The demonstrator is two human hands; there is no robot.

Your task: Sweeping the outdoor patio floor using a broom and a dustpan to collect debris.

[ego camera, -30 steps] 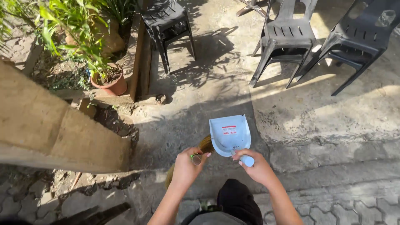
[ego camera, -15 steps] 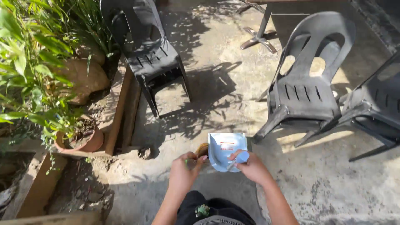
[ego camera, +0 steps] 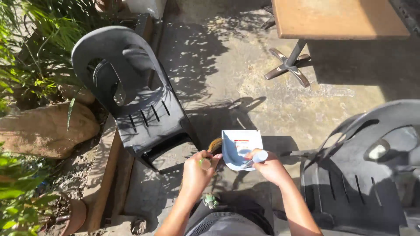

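My right hand (ego camera: 270,167) grips the handle of a pale blue dustpan (ego camera: 239,148), held out in front of me with its wide mouth pointing away. My left hand (ego camera: 197,173) is closed around the handle of a small broom (ego camera: 214,145); its straw-coloured bristles show just left of the dustpan. Both hands are close together above the concrete ground (ego camera: 227,78).
A black plastic chair (ego camera: 131,100) stands at the left front, another black chair (ego camera: 372,175) at the right. A wooden table (ego camera: 337,17) on a metal foot (ego camera: 288,65) is ahead. Rocks (ego camera: 43,129), plants and a wooden border (ego camera: 107,175) line the left side.
The view has swung forward and right: the left chair is now closer, the table has come into sight. My hands keep the same hold on dustpan and broom.
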